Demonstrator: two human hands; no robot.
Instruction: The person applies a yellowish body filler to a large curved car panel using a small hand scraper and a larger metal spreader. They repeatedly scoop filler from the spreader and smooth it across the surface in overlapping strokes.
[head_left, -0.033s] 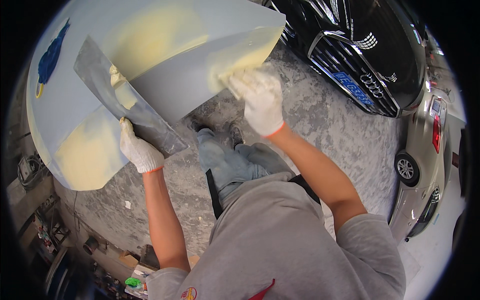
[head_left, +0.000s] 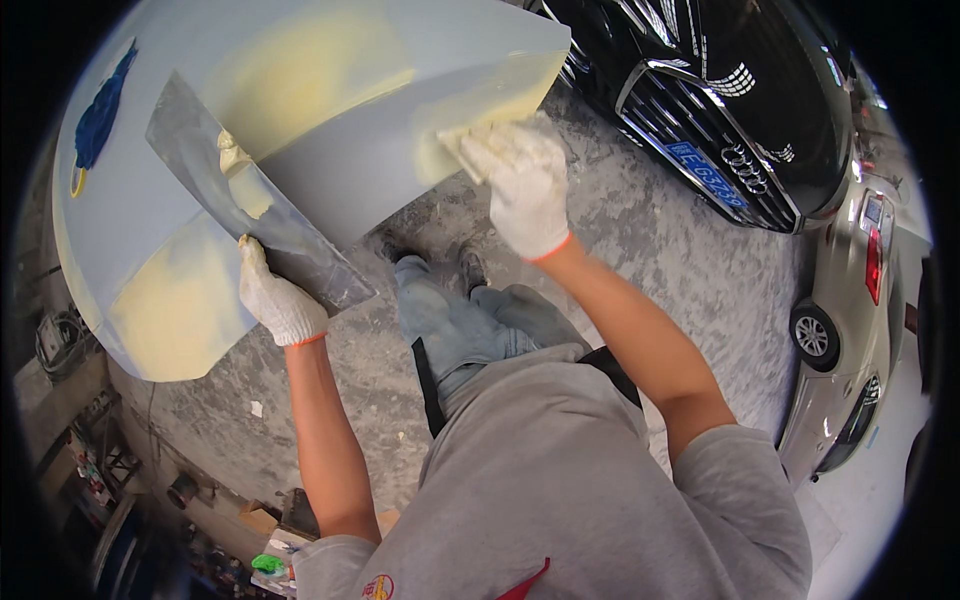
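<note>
My left hand, in a white glove with orange cuff, is closed on a flat grey board with dabs of cream putty on it. My right hand, gloved alike, grips a thin pale spreader against a yellowish patch near the right edge of a large grey car panel. That panel has other pale yellow patches. A dark blue item with a yellow end lies on its left part, too small to identify surely.
A black car's front is at upper right, a champagne car at the right. My legs stand on a mottled concrete floor. Clutter, cables and boxes line the lower left, with a green object among them.
My right hand with the spreader has shifted a little upward along the panel. My left hand and the board are almost still.
</note>
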